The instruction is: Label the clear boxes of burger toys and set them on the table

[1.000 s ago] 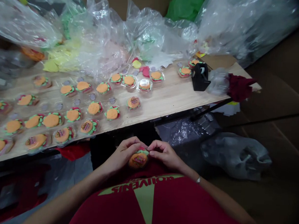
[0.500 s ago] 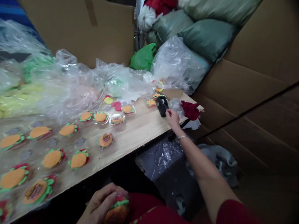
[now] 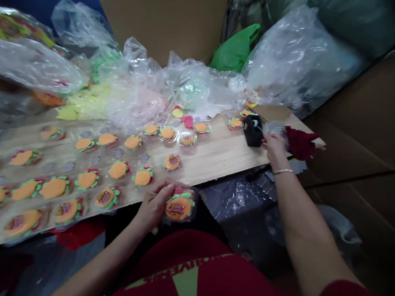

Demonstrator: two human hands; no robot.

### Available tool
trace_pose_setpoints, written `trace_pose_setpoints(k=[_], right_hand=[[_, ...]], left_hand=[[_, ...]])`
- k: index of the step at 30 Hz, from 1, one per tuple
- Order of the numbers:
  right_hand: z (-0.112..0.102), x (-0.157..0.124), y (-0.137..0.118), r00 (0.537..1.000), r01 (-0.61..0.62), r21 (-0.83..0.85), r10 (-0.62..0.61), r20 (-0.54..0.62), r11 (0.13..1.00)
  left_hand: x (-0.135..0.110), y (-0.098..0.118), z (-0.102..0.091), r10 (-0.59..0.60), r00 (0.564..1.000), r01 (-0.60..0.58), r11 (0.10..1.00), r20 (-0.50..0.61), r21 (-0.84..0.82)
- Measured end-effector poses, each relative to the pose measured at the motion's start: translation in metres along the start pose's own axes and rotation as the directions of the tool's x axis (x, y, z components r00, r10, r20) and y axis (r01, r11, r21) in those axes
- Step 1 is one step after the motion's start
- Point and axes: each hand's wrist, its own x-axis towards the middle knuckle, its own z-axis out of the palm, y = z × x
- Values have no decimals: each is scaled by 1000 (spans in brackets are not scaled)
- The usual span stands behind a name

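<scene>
My left hand grips a clear plastic clamshell box by its left side, in front of my body below the table edge. Inside the box is a toy burger with an orange bun, a printed label and green and red layers. My right hand reaches to the table's right end, fingers closed beside a black tape dispenser. Blur hides what those fingertips pinch. Just behind that hand lie clear round plastic pieces and a dark red cloth.
Several boxed burgers stand in rows across the wooden table. Clear plastic bags with coloured pieces line its back, beside a green bag. Large cardboard boxes rise behind and to the right.
The view has swung left and down. My left hand has raised the boxed burger and turned its label into sight. My right hand has shifted slightly to the dispenser's right side.
</scene>
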Motion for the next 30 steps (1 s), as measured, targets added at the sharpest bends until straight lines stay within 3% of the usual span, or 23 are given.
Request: trace_pose_setpoints(k=[4,9,12,14,16,17,18,19,20,21,22,24,26,28,30], right_hand=[[12,-18,13,959,-128,165,165,-230,978],[31,-29,5,919,-181,288,266,-291,940],[44,-51,-15,953,-209,311,264,-146,927],[59,-81,-33,973,-229,307,227,41,924],[79,-119,-54,951,-234,282,159,265,930],[90,-139,-66,909,-223,258,105,404,940],[100,-156,-78,761,-125,195,-33,648,973],[110,-171,-90,569,-14,164,-127,812,986],[118,-183,-101,424,92,168,-191,885,981],[125,-191,-110,311,208,168,-228,923,963],[131,-197,-118,242,314,167,-248,938,935],[138,-201,-126,184,485,140,-257,949,863],[141,-201,-128,187,608,76,-236,954,790],[140,-203,-127,235,690,-15,-205,950,724],[137,-207,-128,322,734,-103,-210,923,671]], left_hand=[[6,6,3,-11,999,6,993,-40,-120],[5,11,9,-196,980,171,918,-35,-357],[3,8,9,-169,985,153,925,-16,-348],[1,5,8,-120,992,125,961,38,-247],[-3,1,7,-92,988,104,990,124,-91],[-5,-1,6,-94,982,98,995,166,-17],[-7,-2,6,-100,975,94,995,198,41],[-10,-3,6,-107,971,92,993,213,79],[-12,-5,6,-113,971,93,990,212,105],[-14,-5,6,-114,973,91,988,199,124],[-16,-6,7,-107,978,82,987,180,141],[-20,-8,7,-82,987,58,983,137,173],[-22,-11,7,-75,990,52,981,117,187],[-25,-13,6,-93,990,75,982,102,174],[-27,-15,5,-103,991,87,982,89,170]])
